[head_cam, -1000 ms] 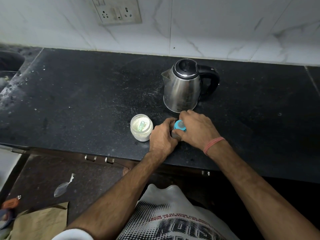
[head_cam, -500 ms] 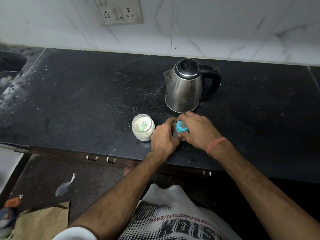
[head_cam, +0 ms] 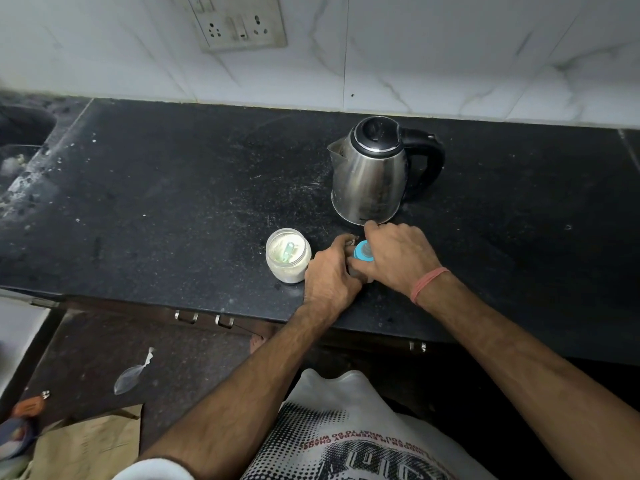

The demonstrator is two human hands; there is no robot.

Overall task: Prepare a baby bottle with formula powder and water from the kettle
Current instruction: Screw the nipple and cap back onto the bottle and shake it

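A baby bottle with a blue cap [head_cam: 363,251] stands on the black counter [head_cam: 173,188] near its front edge, mostly hidden between my hands. My left hand [head_cam: 330,275] wraps the bottle's body from the left. My right hand [head_cam: 398,259] grips the blue cap from the right and above. An open glass jar of white formula powder [head_cam: 288,255], with a pale green scoop inside, stands just left of my left hand. The steel kettle [head_cam: 372,174], lid closed, black handle to the right, stands right behind the bottle.
A wall socket plate [head_cam: 239,24] sits on the tiled wall at the back. A sink [head_cam: 20,133] is at the counter's far left. Drawer handles [head_cam: 204,318] show under the counter edge. Brown paper [head_cam: 90,445] and a plastic scrap [head_cam: 130,375] lie on the floor.
Both hands stay clamped on the bottle and cap. The right hand has shifted slightly around the cap. The view has drifted a little; nothing else moved.
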